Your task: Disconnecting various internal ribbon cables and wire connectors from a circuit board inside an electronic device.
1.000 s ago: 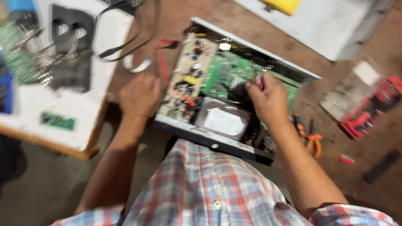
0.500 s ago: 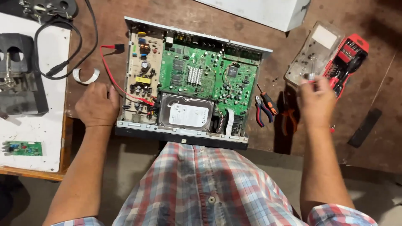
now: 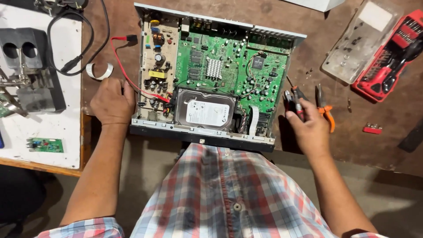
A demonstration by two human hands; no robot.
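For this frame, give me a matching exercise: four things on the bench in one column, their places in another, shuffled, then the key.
Things:
1. hard drive
2. left hand
3. bit set case
4. small green board

Places:
A. on the white mat at far left
B. inside the open chassis, at its front edge
C. against the chassis's left side
D. at the bench's far right

Pairs: 1-B, 2-C, 3-D, 4-A
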